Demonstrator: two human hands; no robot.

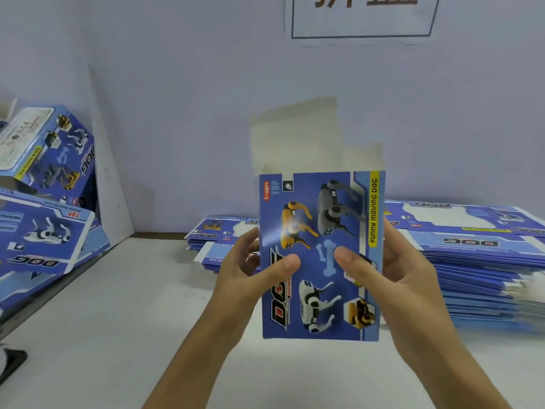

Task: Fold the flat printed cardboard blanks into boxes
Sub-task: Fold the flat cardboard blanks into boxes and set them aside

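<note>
**Risk: carton skews or slips mid-fold**

Held upright at centre above table (pixel 124 335): blank (pixel 320 255), unprinted flaps up at 12. Gripped by left hand (pixel 250 270) at 9 and right hand (pixel 392 270) at 3, thumbs on front. Uneven squeeze w/ thumbs = crooked crease; flaps may snag. Stack of blanks (pixel 477 261) at 3.

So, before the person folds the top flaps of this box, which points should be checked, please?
1. Both hands hold the box: ok; left hand and right hand grip its sides, thumbs on the printed front.
2. Top flaps free and upright: ok.
3. Box squared open: cannot tell, only the front shows.
4. Bottom closed: cannot tell, hidden.
5. Table space under the box: ok.
6. More flat blanks within reach: ok, stacked to the right.
</note>
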